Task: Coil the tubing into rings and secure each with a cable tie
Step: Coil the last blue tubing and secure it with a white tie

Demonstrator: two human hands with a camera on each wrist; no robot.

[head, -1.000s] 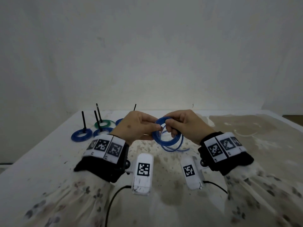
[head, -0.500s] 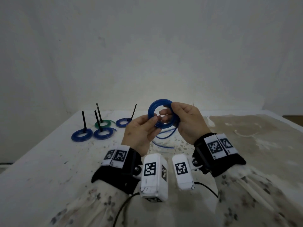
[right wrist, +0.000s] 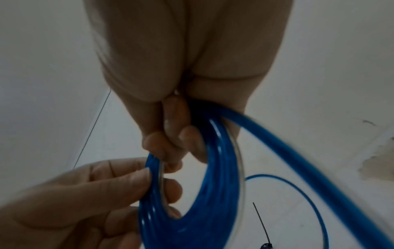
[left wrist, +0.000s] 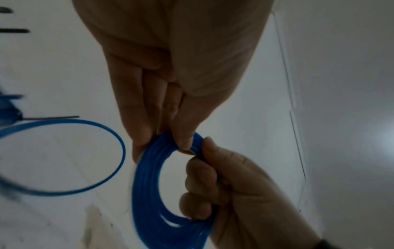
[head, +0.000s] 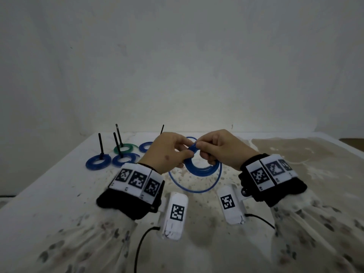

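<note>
A flat coil of blue tubing (head: 199, 168) hangs between both hands above the middle of the table. My left hand (head: 188, 153) pinches the coil's top rim with thumb and fingers, and my right hand (head: 201, 149) grips the same rim from the other side. One loose turn of tubing (head: 197, 191) sags in a wider loop below the coil. In the left wrist view the left hand (left wrist: 177, 139) pinches the coil (left wrist: 149, 185). In the right wrist view the right hand's (right wrist: 177, 143) fingers curl through the coil (right wrist: 213, 193).
Several finished rings lie at the back left: three blue ones (head: 97, 164) and a green one (head: 123, 148), each with a black cable tie (head: 100, 143) sticking up. The white table (head: 49, 194) has a brown stained patch (head: 295, 154) on the right. A wall stands behind.
Both hands have come down from the raised position of half a second ago, the coil with them. The loose turn now hangs in a wider loop under the coil.
</note>
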